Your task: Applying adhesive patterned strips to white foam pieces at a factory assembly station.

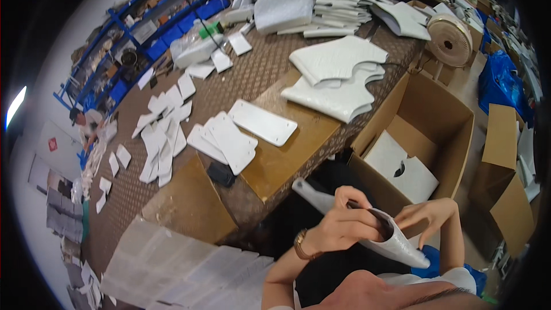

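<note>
Your left hand gripped white piece at its opening, fingers curled into it; right hand half-curled against far side, couldn't tell if pinching. Piece sat between both hands, bent tube-like, probably midway tbh. Near it, cardboard box already held white panels, so some likely done. Farther out, table had folded pieces near edge, bigger stack behind: guessing lots left, if those counted.

Glossy, leather-like held sheet
</note>
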Motion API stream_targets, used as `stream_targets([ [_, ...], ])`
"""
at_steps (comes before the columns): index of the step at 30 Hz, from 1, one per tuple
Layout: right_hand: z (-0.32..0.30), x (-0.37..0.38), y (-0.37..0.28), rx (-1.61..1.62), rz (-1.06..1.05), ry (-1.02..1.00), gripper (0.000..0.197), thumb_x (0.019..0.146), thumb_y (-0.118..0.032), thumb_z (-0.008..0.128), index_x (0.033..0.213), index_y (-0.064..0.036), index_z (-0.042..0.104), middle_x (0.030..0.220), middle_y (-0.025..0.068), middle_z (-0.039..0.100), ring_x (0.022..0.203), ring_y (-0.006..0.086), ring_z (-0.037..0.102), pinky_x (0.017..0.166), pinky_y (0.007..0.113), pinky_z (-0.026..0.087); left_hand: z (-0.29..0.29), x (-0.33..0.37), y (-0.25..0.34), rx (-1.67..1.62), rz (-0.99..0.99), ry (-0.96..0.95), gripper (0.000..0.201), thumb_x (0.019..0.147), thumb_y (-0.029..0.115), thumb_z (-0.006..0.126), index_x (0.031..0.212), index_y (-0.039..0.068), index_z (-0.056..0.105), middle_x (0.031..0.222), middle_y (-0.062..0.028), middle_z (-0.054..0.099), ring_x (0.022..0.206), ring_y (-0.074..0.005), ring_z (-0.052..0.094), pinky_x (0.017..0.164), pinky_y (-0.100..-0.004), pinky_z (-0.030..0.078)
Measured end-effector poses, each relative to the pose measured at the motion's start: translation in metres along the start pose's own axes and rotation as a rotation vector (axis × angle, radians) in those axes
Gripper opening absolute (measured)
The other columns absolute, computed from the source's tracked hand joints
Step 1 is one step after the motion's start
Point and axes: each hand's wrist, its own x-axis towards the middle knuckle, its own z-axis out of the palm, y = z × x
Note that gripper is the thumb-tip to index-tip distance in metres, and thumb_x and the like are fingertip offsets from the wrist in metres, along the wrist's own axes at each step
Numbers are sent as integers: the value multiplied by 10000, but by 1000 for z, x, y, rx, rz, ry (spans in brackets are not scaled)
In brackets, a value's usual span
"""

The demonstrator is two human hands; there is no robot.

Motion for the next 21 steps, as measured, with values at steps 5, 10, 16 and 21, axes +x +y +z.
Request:
stream_targets([
  [5,-11,19,18,342,116,351,432,853,-313,751,1170,-26,697,1099,163,704,971,285,638,888,404,480,-4,-2,9,-26,-32,-194,159,838,66,647,911,171,741,973,57,667,955,-207,499,870,-325,362],
  [10,26,102,26,443,-385,593,476,964,-447,589,824,-17,737,907,128,717,787,239,658,851,403,481,9,-11,24,175,-34,-183,180,814,111,678,980,149,739,947,41,669,889,-168,527,793,-288,388],
  [16,36,109,38,387,-497,735,560,990,-423,547,554,-71,533,643,58,605,574,207,569,674,364,494,3,-26,35,237,5,-219,224,797,154,719,1018,124,734,883,27,636,709,-146,516,664,-270,398],
  [21,18,95,13,21,-548,897,532,961,-301,587,519,-74,397,521,15,440,456,180,443,497,334,426,-30,-35,72,485,-94,-371,262,803,194,753,1050,109,727,778,22,547,630,-145,481,578,-274,382],
])
